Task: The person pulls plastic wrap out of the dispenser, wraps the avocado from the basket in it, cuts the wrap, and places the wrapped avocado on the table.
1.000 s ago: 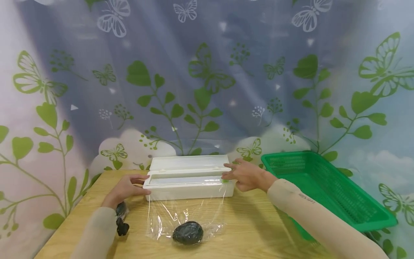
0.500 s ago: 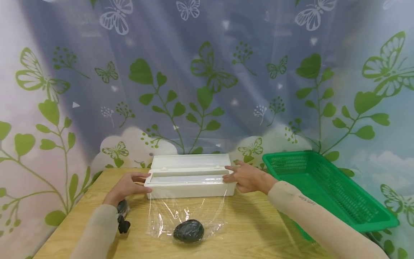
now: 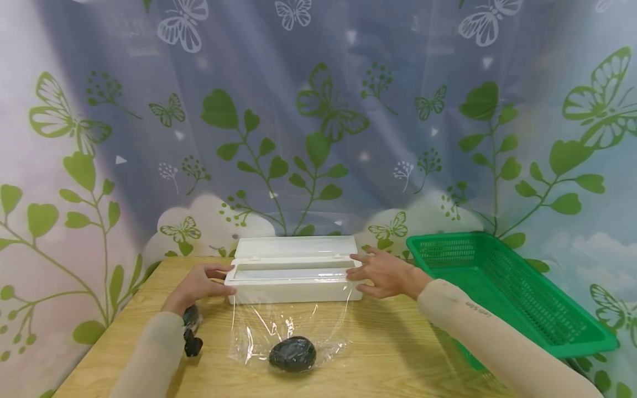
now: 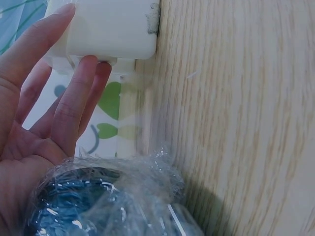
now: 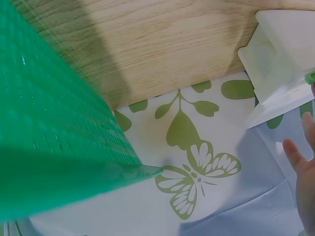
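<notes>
A white cling film dispenser box [image 3: 293, 293] sits on the table, lid raised at the back. Clear film [image 3: 264, 326] hangs from its front and spreads over a dark, egg-shaped item, like an avocado [image 3: 292, 354]. My left hand [image 3: 199, 287] holds the box's left end; in the left wrist view the thumb and fingers [image 4: 74, 105] span that end face. At the right end, my right hand [image 3: 390, 273] rests its outstretched fingers on the box's front rim. A green slider piece [image 5: 310, 77] shows beside the fingers in the right wrist view.
A green perforated basket [image 3: 497, 287] stands right of the box, partly behind the right forearm. Beside the left wrist lies a dark film-wrapped item [image 4: 98, 201], near a small black thing [image 3: 192, 344]. A patterned curtain [image 3: 318, 110] hangs behind the table.
The head view has shifted slightly. The right thumb has moved onto the front of the box; the green piece is no longer visible under the right fingers in the head view.
</notes>
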### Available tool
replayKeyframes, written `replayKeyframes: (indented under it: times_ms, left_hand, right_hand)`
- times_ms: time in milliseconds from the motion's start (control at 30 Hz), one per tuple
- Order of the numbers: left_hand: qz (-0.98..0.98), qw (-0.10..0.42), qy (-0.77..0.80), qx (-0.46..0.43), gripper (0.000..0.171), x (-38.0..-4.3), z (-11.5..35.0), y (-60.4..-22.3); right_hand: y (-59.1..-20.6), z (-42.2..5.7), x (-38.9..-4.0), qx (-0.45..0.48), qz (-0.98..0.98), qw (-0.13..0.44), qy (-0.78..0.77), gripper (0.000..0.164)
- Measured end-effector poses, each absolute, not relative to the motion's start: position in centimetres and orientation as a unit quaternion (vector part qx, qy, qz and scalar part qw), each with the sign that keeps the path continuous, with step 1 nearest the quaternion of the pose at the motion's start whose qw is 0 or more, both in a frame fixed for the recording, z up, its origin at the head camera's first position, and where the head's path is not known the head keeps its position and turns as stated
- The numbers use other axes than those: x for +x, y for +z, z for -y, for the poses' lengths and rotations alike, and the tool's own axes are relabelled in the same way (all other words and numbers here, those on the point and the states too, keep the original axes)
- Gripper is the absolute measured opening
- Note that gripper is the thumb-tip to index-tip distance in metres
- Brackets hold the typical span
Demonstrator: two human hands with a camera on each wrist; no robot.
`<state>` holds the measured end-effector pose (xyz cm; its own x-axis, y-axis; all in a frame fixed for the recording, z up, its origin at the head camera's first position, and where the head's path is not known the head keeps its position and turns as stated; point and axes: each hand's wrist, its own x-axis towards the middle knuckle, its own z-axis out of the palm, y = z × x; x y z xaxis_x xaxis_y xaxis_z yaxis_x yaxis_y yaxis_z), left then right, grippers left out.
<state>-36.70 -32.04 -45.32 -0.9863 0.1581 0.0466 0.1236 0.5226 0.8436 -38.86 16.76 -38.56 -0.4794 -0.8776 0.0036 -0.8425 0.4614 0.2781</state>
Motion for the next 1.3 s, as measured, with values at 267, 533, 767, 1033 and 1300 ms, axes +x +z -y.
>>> replayKeyframes:
  times_ms: [267, 533, 767, 1033, 1300]
  left_hand:
    - [-0.868, 0.022, 0.489, 0.089, 0.072, -36.7, 32.2, -45.4]
    - [-0.868, 0.023, 0.489, 0.088, 0.072, -36.4, 32.3, -45.2]
    - [-0.87, 0.021, 0.481, 0.106, 0.068, -36.1, 31.9, -44.5]
    - [-0.885, 0.04, 0.444, 0.135, 0.072, -35.8, 32.2, -43.3]
    - [-0.918, -0.032, 0.367, 0.149, 0.066, -34.1, 31.0, -41.0]
  right_hand:
    - [-38.3, -17.4, -38.7, 0.494, 0.856, 0.079, -0.133, 0.036]
    - [-37.9, -16.9, -38.6, 0.492, 0.853, 0.079, -0.156, 0.035]
    - [-37.1, -16.1, -38.2, 0.468, 0.87, 0.048, -0.146, 0.035]
    - [-36.3, -14.7, -37.3, 0.471, 0.879, 0.05, -0.048, 0.036]
    - [-36.9, -13.9, -35.7, 0.488, 0.87, 0.063, 0.014, 0.037]
